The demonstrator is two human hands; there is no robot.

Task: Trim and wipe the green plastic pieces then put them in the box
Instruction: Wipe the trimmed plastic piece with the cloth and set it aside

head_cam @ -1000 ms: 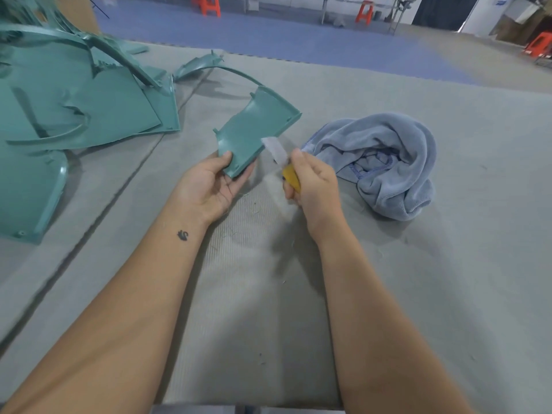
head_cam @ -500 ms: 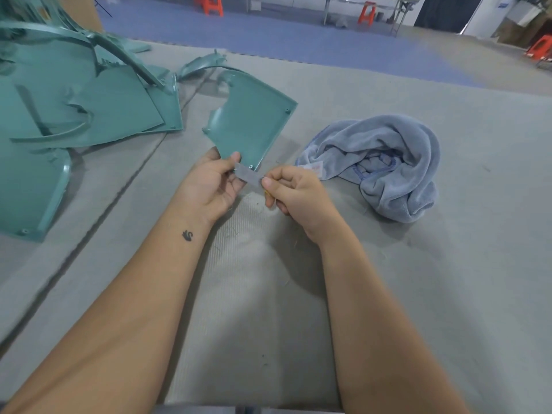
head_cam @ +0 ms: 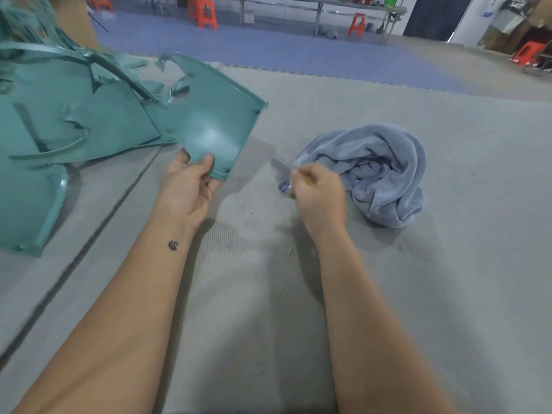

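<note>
A flat green plastic piece [head_cam: 209, 127] is pinched at its near lower corner by the left hand [head_cam: 191, 186], with the thumb laid across its upper face and the remaining fingers curled beneath. The piece is held tilted up from the grey mat [head_cam: 388, 294], its far end overlapping the pile of other green plastic pieces [head_cam: 68, 121] lying on the left side of the mat. A raised rim runs along its right edge, and small holes are seen at its corners.

The right hand [head_cam: 319, 192] is held apart from the piece, its fingers curled round a small cutting tool [head_cam: 282, 167]. A sliver of yellow handle is seen between the fingers, and a grey blade, blurred, points up and to the left from the fist. The hand is positioned just in front of a crumpled blue cloth [head_cam: 382, 171], which is bunched on the mat to the right; whether the hand touches the cloth cannot be told.

A small dark mark is seen on the inside of the left wrist. Fine shavings are scattered over the mat between the 2 forearms. Beyond the mat, a blue floor [head_cam: 268, 46] is seen, with orange stools [head_cam: 206, 13] and a long metal-legged table [head_cam: 328, 4] set on it farther back.
</note>
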